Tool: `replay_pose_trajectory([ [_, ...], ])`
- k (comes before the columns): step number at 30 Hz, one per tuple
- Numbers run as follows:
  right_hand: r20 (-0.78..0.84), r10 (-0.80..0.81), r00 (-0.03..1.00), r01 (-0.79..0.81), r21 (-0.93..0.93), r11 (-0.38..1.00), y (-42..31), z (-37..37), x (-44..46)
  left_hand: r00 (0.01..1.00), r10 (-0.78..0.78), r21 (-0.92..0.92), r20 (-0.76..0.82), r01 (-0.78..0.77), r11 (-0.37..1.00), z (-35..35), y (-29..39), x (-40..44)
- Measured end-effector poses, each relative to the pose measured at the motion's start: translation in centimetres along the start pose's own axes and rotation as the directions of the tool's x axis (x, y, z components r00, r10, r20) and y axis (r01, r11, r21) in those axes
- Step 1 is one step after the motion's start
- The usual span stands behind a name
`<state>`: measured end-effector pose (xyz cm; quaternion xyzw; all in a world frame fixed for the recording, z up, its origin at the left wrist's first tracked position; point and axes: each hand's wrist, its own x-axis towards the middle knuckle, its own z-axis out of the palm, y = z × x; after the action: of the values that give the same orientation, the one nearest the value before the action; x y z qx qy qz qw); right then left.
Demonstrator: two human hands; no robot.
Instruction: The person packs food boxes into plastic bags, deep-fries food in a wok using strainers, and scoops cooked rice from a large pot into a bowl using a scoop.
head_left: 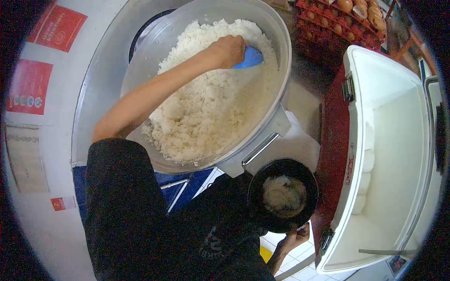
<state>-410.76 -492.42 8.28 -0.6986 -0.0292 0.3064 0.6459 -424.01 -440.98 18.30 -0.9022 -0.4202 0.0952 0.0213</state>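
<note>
White rice (201, 107) fills much of a large round metal pan (284, 51). My left hand (228, 50) reaches over the rice from the left, closed on a blue scoop (251, 57) whose blade rests at the rice near the pan's far right side. Below the pan, my right hand (295, 236) grips the lower rim of a black bowl (255, 194). Some pale contents, perhaps rice, lie in the bowl (283, 196). The fingers under the bowl are partly hidden.
An open cooler box with a red body (333, 140) and white lid (398, 140) stands at the right. Red trays (323, 28) of eggs are stacked at the upper right. A metal handle (260, 150) juts below the pan. Red signs (30, 86) hang at left.
</note>
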Motion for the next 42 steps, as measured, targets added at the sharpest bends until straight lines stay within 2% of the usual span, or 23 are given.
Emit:
replay_pose_trajectory([
  [3, 0.044, -0.075, 0.996, 0.077, -0.05, 0.996, 1.2, -1.0, 0.3, 0.992, 0.038, 0.002, 0.117, -0.039, 0.999, -0.6, 0.6, -0.2],
  [5, 0.048, -0.072, 0.996, 0.073, -0.019, 0.997, 1.8, -1.2, 0.5, 0.964, 0.151, 0.005, 0.218, -0.156, 0.988, -0.5, 0.6, -0.5],
  [8, 0.053, -0.041, 0.998, 0.04, 0.01, 0.999, 2.1, -1.4, 0.8, 0.916, 0.219, -0.077, 0.337, -0.204, 0.976, 1.2, 0.1, -1.1],
  [10, 0.015, 0.018, 1.0, -0.019, 0.022, 1.0, 1.2, -1.1, 0.6, 0.939, 0.199, -0.16, 0.281, -0.159, 0.974, 1.8, 0.7, -2.3],
  [13, 0.048, -0.01, 0.999, 0.01, -0.003, 1.0, 0.9, -1.6, 0.8, 0.92, 0.28, -0.177, 0.275, -0.238, 0.955, 1.7, 1.4, -3.5],
  [15, 0.013, 0.0, 1.0, 0.001, -0.059, 0.998, 0.8, -1.6, 0.8, 0.852, 0.042, -0.351, 0.521, 0.169, 0.921, -1.0, 3.8, -5.8],
  [18, 0.035, -0.019, 0.999, 0.019, 0.003, 1.0, 1.2, -1.5, 0.9, 0.807, 0.159, -0.402, 0.569, 0.104, 0.91, -0.1, 3.4, -6.2],
  [20, 0.052, -0.067, 0.996, 0.066, 0.011, 0.998, 1.2, -1.5, 1.0, 0.836, 0.175, -0.486, 0.52, 0.121, 0.865, 0.0, 3.0, -7.4],
  [22, 0.041, -0.109, 0.993, 0.108, 0.035, 0.994, 1.9, -1.3, 1.0, 0.752, 0.264, -0.518, 0.604, 0.119, 0.847, 0.4, 2.6, -7.4],
  [23, 0.013, -0.073, 0.997, 0.072, 0.022, 0.997, 2.7, -1.8, 1.3, 0.755, 0.275, -0.526, 0.595, 0.107, 0.844, 0.5, 2.3, -7.5],
  [25, 0.01, -0.06, 0.998, 0.06, 0.047, 0.997, 2.1, -1.1, 1.0, 0.649, 0.218, -0.556, 0.729, 0.376, 0.741, -0.7, 2.3, -8.8],
  [26, 0.001, -0.073, 0.997, 0.073, 0.046, 0.996, 2.3, -1.2, 0.9, 0.655, 0.229, -0.565, 0.72, 0.363, 0.74, -1.2, 2.3, -9.7],
  [28, 0.069, -0.104, 0.992, 0.098, 0.087, 0.991, 3.6, -1.8, 1.4, 0.57, 0.293, -0.585, 0.768, 0.437, 0.683, -2.4, 2.2, -11.2],
  [29, 0.086, -0.123, 0.989, 0.114, 0.095, 0.989, 4.0, -2.0, 1.6, 0.578, 0.301, -0.594, 0.758, 0.421, 0.686, -2.2, 1.5, -11.9],
  [31, 0.006, -0.129, 0.992, 0.128, 0.095, 0.987, 3.8, -0.6, 1.3, 0.569, 0.376, -0.681, 0.731, 0.576, 0.452, -2.1, 0.0, -13.4],
  [32, -0.062, -0.125, 0.99, 0.131, 0.094, 0.987, 3.6, 0.0, 1.4, 0.579, 0.382, -0.691, 0.72, 0.554, 0.464, -3.0, -0.2, -14.4],
  [34, -0.067, -0.141, 0.988, 0.146, 0.075, 0.986, 3.2, 0.6, 1.3, 0.734, 0.253, -0.776, 0.631, 0.603, 0.186, -6.5, 0.3, -17.1],
  [35, -0.054, -0.139, 0.989, 0.141, 0.04, 0.989, 3.1, 0.9, 1.4, 0.743, 0.253, -0.784, 0.62, 0.586, 0.203, -7.4, -0.1, -18.1],
  [37, -0.074, -0.144, 0.987, 0.15, 0.081, 0.985, 3.9, 0.8, 1.6, 0.843, 0.053, -0.844, 0.535, 0.536, -0.006, -8.8, -0.4, -20.2],
  [38, -0.089, -0.135, 0.987, 0.144, 0.105, 0.984, 4.7, 0.5, 1.7, 0.847, 0.054, -0.849, 0.528, 0.528, 0.008, -9.6, 0.2, -21.1],
  [40, -0.065, -0.244, 0.968, 0.245, 0.014, 0.969, 8.5, -1.1, 3.4, 0.852, -0.282, -0.898, 0.441, 0.42, -0.132, -10.9, 2.3, -22.9],
  [41, -0.085, -0.241, 0.967, 0.229, -0.136, 0.964, 5.4, 0.4, 2.2, 0.86, -0.248, -0.895, 0.446, 0.43, -0.116, -11.2, 3.9, -24.0],
  [42, -0.078, -0.314, 0.946, 0.295, -0.185, 0.937, 5.0, 0.9, 2.2, 0.886, -0.313, -0.939, 0.343, 0.309, -0.154, -11.1, 5.8, -25.5],
])
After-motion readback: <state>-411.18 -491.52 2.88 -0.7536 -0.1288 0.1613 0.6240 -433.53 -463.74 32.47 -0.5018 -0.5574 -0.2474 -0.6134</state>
